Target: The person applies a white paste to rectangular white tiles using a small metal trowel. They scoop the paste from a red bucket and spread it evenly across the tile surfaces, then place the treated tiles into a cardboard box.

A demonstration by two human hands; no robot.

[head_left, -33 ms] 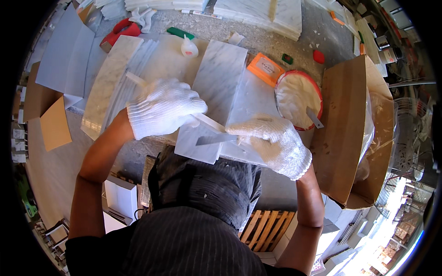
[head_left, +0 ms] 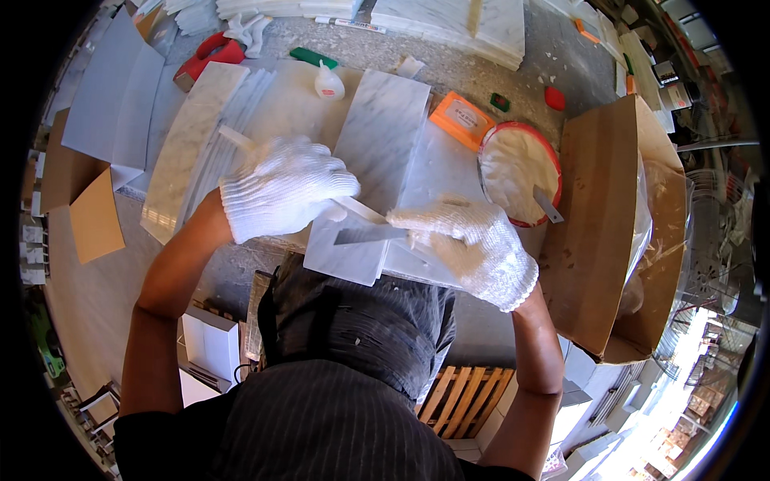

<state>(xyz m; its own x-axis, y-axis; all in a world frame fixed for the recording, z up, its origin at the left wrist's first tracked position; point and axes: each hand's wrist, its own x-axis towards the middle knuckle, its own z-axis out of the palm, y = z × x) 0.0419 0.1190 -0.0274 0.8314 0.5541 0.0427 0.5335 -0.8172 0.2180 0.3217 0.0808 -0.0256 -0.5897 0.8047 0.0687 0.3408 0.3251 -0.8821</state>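
Both hands are wearing white knitted gloves and are working at the near edge of the desk (head_left: pixel 497 88).

The left hand (head_left: pixel 281 188) is lying knuckles-up, its grip closed round a slim white marble strip (head_left: pixel 353 210) that runs from far left to near right. The strip is lying on a small marble tile (head_left: pixel 345 252) at the desk's near edge, seemingly so that the hand can steady it there.

The right hand (head_left: pixel 473 244) is gripping a flat metal putty knife (head_left: pixel 369 235), fingers closed on its handle. The blade is lying across the small tile, just beside the strip's near end, apparently to spread or scrape something along it; no paste on the blade can be made out.

A red-rimmed tub of white paste (head_left: pixel 517 172) is standing to the right, within reach of the knife hand, with a second scraper (head_left: pixel 548 204) resting in it. An orange pad (head_left: pixel 461 119) is lying beside the tub. A squeeze bottle (head_left: pixel 327 82) is standing farther off. Larger marble slabs (head_left: pixel 385 136) are lying flat under the work area. An open cardboard box (head_left: pixel 609 216) is standing at the right.
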